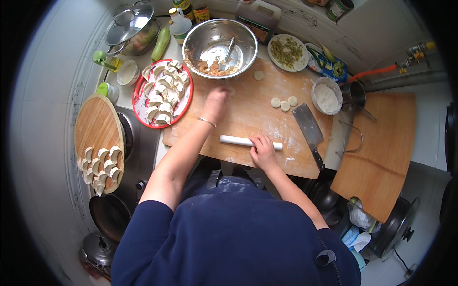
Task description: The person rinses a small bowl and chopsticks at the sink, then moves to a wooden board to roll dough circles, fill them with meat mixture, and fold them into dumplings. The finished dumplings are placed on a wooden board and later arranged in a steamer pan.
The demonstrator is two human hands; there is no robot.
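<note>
My left hand (pixel 217 103), blurred, is over the floured wooden board (pixel 247 107), just below the steel bowl (pixel 220 48) of filling with a spoon (pixel 227 53) in it. A pale round shape shows beside its fingertips; whether they hold it I cannot tell. My right hand (pixel 263 150) rests on a white rolling pin (pixel 236 140) near the board's front edge. Several small dough discs (pixel 285 105) lie right of centre, and another (pixel 258 75) lies near the bowl. Filled dumplings (pixel 166 85) cover a red-rimmed round tray (pixel 190 96) at the left.
A cleaver (pixel 308 123) lies on the board's right side, by a bowl of flour (pixel 326 95). A plate of chopped greens (pixel 288 52) stands behind. More dumplings (pixel 101 168) sit on a round wooden board (pixel 96 125) above the stove. Another wooden board (pixel 379 143) is at the right.
</note>
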